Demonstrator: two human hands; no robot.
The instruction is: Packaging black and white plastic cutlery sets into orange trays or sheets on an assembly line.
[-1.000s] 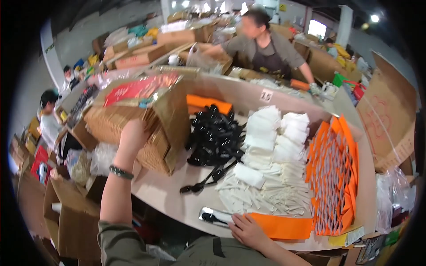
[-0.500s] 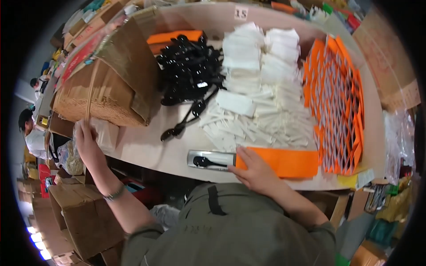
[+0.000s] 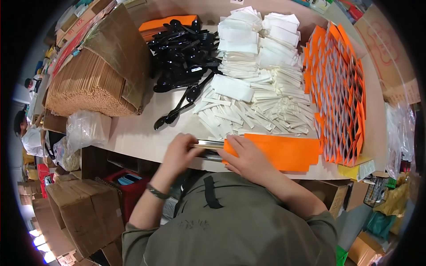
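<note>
Orange sleeve: a flat orange paper sleeve point(image 3: 277, 151) lies at the near edge of the table point(image 3: 133, 133), in front of the person, long side along the edge.
Thin sticks: a small bundle of pale thin sticks point(image 3: 207, 144) meets the left end of the sleeve; something dark lies just under it, too hidden to tell what.
Right hand: the right hand point(image 3: 246, 157) rests on the left end of the sleeve, fingers together and pressed flat on the paper.
Left hand: the left hand point(image 3: 181, 153) is just beside it, fingers curled and clamped on the bundle of sticks.
White packets: a wide heap of white paper packets point(image 3: 253, 106) lies just behind the sleeve, with stacks of folded white napkins point(image 3: 257, 31) farther back.
Black cutlery: a pile of black plastic spoons and forks point(image 3: 184, 48) is left of the napkins; a few spoons lie apart, nearer to the hands.
Orange stack: many more orange sleeves point(image 3: 337, 88) are fanned in rows on the right of the table.
Cardboard box: an open box full of pale sticks point(image 3: 88, 84) lies on its side at the left.
Plastic bag: a clear bag point(image 3: 84, 131) hangs near the left corner.
</note>
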